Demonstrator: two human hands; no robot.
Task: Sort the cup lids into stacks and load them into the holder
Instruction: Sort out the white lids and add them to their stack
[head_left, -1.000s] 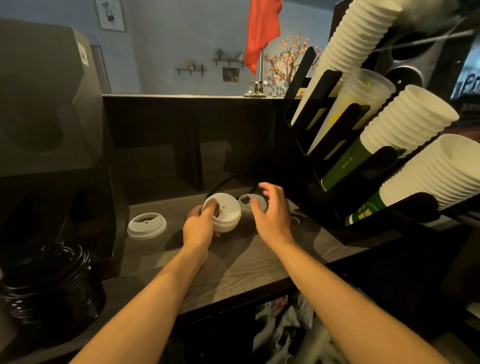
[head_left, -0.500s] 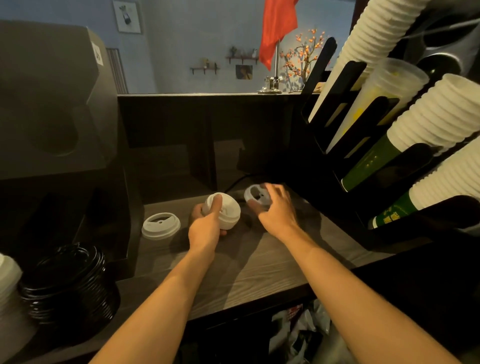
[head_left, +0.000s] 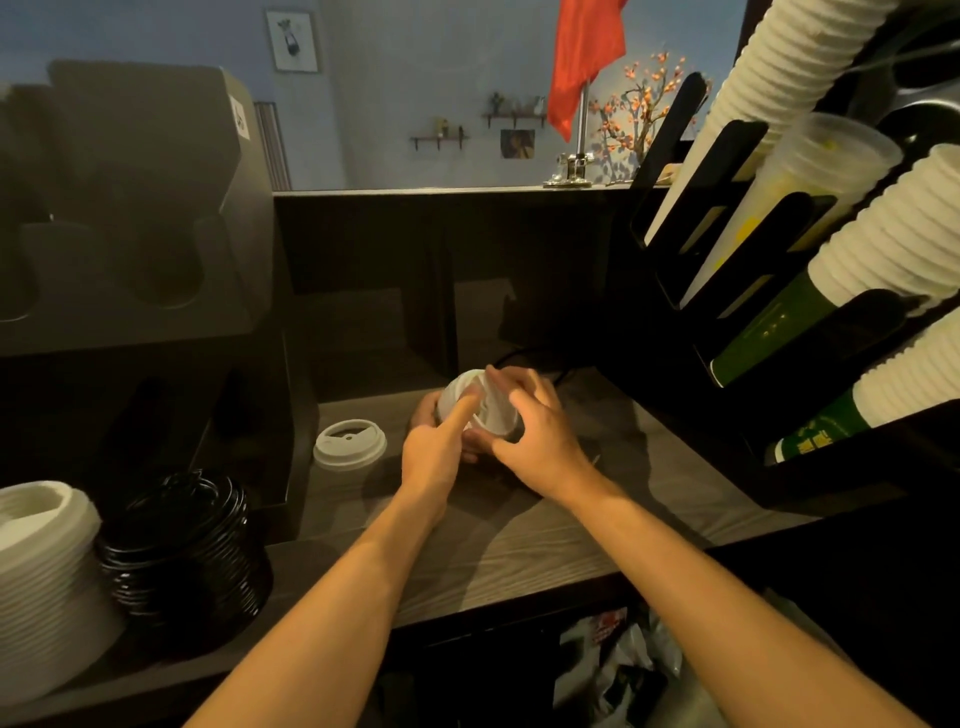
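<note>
Both hands meet over the wooden counter (head_left: 545, 540) around a small stack of white cup lids (head_left: 493, 410). My left hand (head_left: 436, 452) grips the stack from the left, its index finger laid across the top. My right hand (head_left: 540, 436) curls round the stack from the right, fingers over its upper edge. One more white lid (head_left: 349, 442) lies alone on the counter to the left. The grey lid holder (head_left: 130, 218) stands at the left, its slots dark.
A tall white lid stack (head_left: 41, 582) and a black lid stack (head_left: 187, 551) stand at the near left. A black rack (head_left: 737, 291) with slanted sleeves of paper cups (head_left: 904, 228) fills the right. A dark back wall rises behind the counter.
My right hand lifted the small white lid from the counter and brought it left onto the lids in my left hand. Both hands now hold one stack. The camera moved closer.
</note>
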